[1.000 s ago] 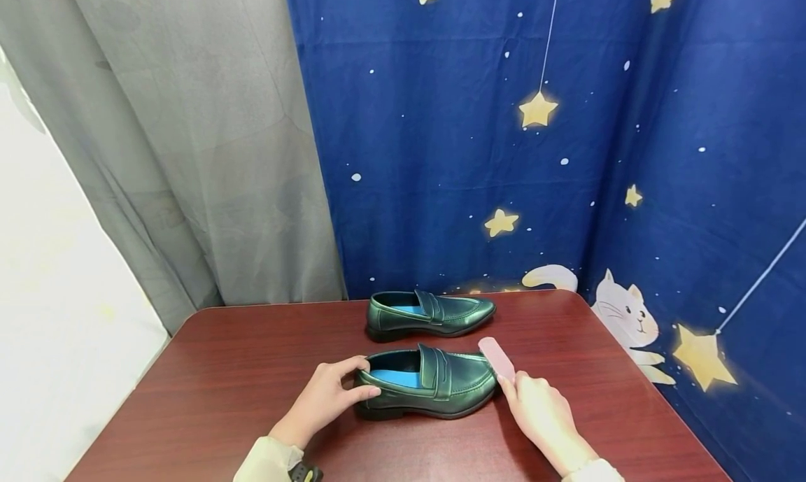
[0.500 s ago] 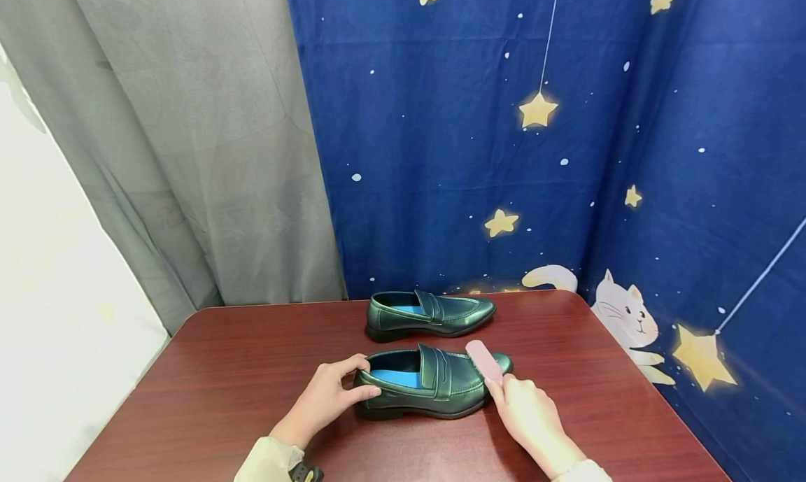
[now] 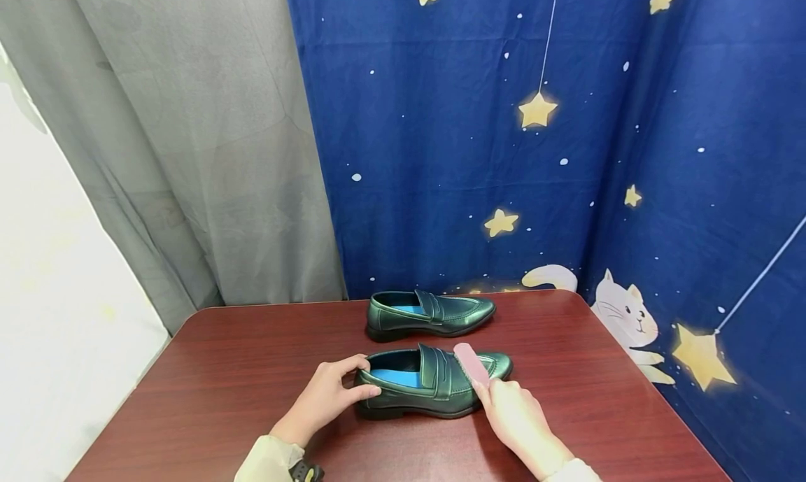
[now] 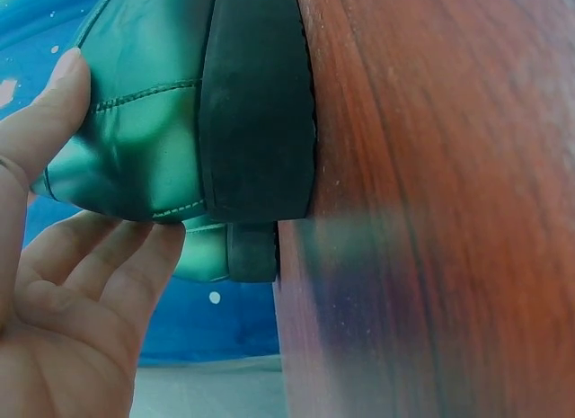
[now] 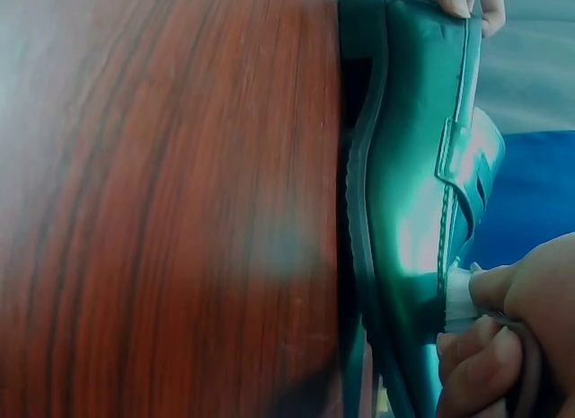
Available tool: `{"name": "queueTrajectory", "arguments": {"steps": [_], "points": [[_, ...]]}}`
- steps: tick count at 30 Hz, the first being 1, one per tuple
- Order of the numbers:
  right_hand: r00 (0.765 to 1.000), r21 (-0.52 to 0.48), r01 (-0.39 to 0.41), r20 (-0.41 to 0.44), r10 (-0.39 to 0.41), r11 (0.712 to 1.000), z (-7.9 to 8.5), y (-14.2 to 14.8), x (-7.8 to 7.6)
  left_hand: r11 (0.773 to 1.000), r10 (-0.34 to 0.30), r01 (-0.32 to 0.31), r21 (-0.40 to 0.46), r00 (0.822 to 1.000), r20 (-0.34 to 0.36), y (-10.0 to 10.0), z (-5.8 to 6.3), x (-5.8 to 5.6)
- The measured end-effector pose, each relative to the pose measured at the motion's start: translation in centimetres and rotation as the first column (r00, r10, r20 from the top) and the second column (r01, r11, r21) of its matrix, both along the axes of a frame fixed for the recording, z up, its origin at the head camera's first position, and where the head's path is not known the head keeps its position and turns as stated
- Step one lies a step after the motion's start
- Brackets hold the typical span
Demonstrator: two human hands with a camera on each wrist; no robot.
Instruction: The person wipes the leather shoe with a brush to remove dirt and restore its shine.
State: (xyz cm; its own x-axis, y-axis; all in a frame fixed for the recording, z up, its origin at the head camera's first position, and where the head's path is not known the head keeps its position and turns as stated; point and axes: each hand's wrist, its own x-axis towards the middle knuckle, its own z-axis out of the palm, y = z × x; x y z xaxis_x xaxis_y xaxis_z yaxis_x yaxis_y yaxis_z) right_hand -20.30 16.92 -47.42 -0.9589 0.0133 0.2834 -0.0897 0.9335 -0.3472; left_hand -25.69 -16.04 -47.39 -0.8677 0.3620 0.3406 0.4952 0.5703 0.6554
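Observation:
A green loafer [image 3: 412, 401] with a blue insole stands upright on the table, toe to the right. My left hand [image 3: 327, 398] grips its heel, the thumb on the near side and fingers at the back rim; the left wrist view shows the hand around the heel [image 4: 148, 139]. My right hand [image 3: 519, 417] holds a pink-backed brush [image 3: 471, 363] over the upper, just ahead of the strap. In the right wrist view, pale bristles [image 5: 459, 301] touch the shoe near its toe seam. The brush's handle is hidden in the hand.
A matching green loafer [image 3: 399, 324] stands behind, parallel, near the far edge of the reddish-brown table [image 3: 252, 356]. Beyond hang a grey curtain [image 3: 239, 153] and a blue star-patterned curtain [image 3: 441, 132].
My right hand has moved the brush leftward along the upper, from the toe tip toward the strap. The left hand and both loafers have stayed put.

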Motion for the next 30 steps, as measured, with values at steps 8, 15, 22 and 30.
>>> {"name": "queueTrajectory", "arguments": {"steps": [8, 15, 22, 30], "points": [[0.999, -0.026, -0.032, 0.017, 0.032, 0.999, 0.3, -1.1, 0.0, 1.0, -0.001, 0.001, -0.001, 1.0, 0.01, 0.1, 0.2, 0.0], [0.996, -0.062, -0.061, 0.058, 0.065, 0.996, 0.6, -1.7, -0.1, 1.0, -0.015, 0.015, 0.014, 1.0, 0.019, 0.0, 0.1, 0.0], [0.997, -0.052, -0.07, 0.042, 0.072, 0.996, 1.0, -2.5, -0.1, 0.999, -0.049, 0.048, 0.004, 0.998, 0.029, -0.1, 0.1, -0.1], [0.994, -0.048, -0.107, 0.026, 0.109, 0.993, 1.4, -3.2, -0.1, 0.995, -0.099, 0.1, -0.007, 0.992, 0.074, -0.3, -0.1, 0.0]]}}
